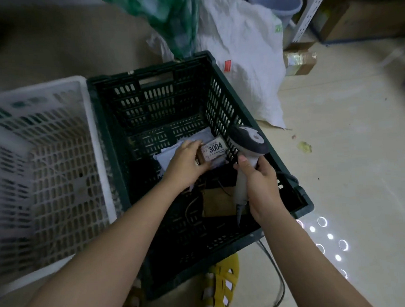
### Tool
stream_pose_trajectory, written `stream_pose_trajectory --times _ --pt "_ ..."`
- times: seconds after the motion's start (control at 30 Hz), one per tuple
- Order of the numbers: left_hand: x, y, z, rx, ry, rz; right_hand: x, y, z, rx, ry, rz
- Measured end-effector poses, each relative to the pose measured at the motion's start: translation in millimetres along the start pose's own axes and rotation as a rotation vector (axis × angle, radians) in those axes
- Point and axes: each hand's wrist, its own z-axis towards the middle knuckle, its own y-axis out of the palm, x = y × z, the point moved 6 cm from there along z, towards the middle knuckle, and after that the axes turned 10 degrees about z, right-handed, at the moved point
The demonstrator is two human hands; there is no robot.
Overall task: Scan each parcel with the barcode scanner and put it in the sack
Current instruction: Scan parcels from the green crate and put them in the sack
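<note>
While gripping the small parcel (212, 153) with left hand (186, 165) fingers curled round it, low inside the dark crate (287, 173), keep its label up. Right hand (260, 183) wrapped round the scanner (247, 147), just right. Aim squarely at the label; then drop into the white sack (246, 60), far right.

Hidden and unclear, head view

Your left hand (186, 164) covers the near end of the parcel (214, 151); small print under "3004" unreadable. White crate (43, 159) blurred, cut off at left edge. Scanner cable (278, 272) runs out the bottom edge. Dark crate's (217, 68) shadowed contents indistinct.
</note>
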Motion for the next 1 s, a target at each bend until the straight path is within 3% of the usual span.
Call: stream_pose_trajectory --times 0.33,0.53,0.77,0.83,1.0 --pt "34 -156 -137 0.263 -0.049 0.051 -66 86 -86 -0.196 -0.035 -0.009" --pt "36 -183 -199 0.347 0.051 0.197 -46 116 -134 -0.258 -0.068 -0.065" --pt "18 -193 -202 0.372 0.159 0.233 -38 127 -128 -0.249 -0.001 -0.003" --pt "13 -193 -196 0.400 0.124 0.107 -42 129 -122 -0.252 -0.018 -0.007" --pt "3 -187 -186 0.353 -0.132 -0.501 -48 129 -113 -0.254 -0.044 -0.024"
